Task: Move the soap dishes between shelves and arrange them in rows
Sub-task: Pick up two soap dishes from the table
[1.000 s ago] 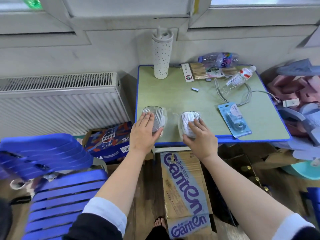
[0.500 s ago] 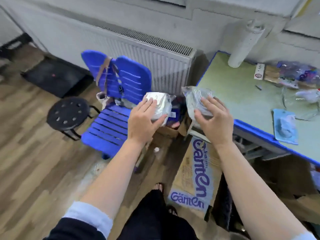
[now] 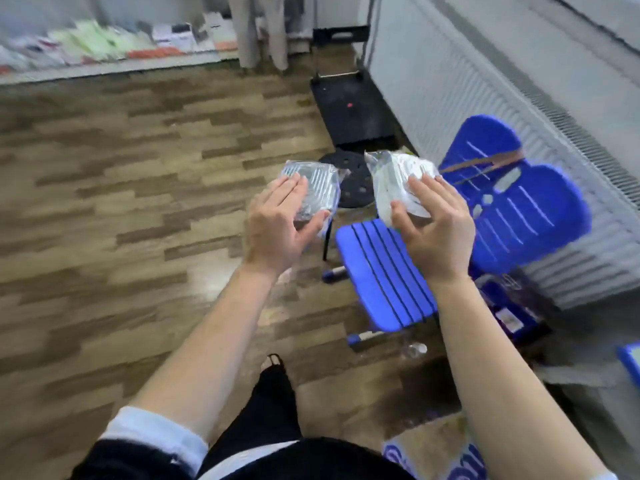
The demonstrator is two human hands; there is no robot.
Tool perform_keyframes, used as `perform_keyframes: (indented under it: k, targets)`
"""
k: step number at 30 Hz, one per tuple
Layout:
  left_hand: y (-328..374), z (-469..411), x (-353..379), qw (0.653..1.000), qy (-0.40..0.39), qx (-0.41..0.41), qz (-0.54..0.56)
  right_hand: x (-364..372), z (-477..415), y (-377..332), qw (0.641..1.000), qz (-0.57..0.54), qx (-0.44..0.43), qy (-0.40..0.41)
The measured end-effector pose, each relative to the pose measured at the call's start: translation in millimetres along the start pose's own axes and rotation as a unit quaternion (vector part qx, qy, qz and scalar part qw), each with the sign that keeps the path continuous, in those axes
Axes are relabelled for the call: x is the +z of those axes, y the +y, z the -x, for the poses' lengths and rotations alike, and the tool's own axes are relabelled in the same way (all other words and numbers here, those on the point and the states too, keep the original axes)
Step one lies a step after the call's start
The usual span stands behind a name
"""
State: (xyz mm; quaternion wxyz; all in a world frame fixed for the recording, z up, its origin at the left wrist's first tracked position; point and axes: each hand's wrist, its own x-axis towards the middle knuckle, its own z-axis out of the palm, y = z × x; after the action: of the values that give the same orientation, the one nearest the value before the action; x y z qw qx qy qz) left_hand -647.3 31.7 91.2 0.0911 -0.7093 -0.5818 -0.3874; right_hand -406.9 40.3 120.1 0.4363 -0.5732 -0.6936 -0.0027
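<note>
Left hand [image 3: 277,223] clasps a clear ribbed soap dish in plastic wrap [image 3: 313,183], right hand [image 3: 434,233] a second wrapped dish [image 3: 394,174]. The slick wrap could slip from either one-handed grip near the blue slatted plastic chair [image 3: 381,275].

Forearms stretch forward. Left hand [image 3: 277,226] grips the left soap dish [image 3: 313,183] beside the blue chair [image 3: 519,209]; right hand [image 3: 436,230] grips the right soap dish [image 3: 394,178] over it.

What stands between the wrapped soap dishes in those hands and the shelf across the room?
Nothing visible. Wooden floor runs to the far shelf; the black stool and blue chair stand to the right. Left hand grips the left dish, right hand the right dish.
</note>
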Motion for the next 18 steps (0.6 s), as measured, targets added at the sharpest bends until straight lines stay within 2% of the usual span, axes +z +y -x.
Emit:
perform_keyframes:
  k: [8,18]
  targets:
    - [-201,-62,-65,0.989,0.064,-0.076,-0.113,180,-106,-133,0.992,-0.085,-0.097,-0.013]
    - [-363,-148,-68,0.972,0.11,-0.128,-0.162,346,-219,-223,0.978,-0.134,-0.152,-0.044]
